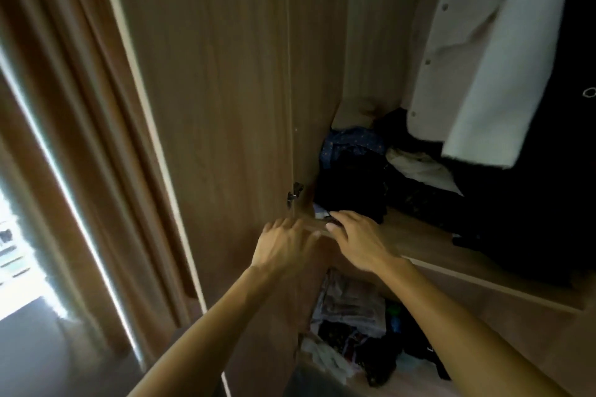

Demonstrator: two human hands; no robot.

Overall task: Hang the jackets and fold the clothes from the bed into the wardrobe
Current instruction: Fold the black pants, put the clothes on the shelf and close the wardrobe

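Right hand (354, 240) lies open, fingers straight on the front edge of the wardrobe shelf (416, 230), touching the dark clothes pile (351, 190) heaped there. Left hand (283, 246), also open, rests just beside it. A careless shove could tip that loose pile over the shelf's edge.

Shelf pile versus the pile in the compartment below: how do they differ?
The shelf pile is mostly dark, with a blue dotted piece behind; the lower pile shows pale, patterned pieces on top. The shelf pile lies by the right hand; the lower pile lies well below it. Both are loose, unfolded heaps.
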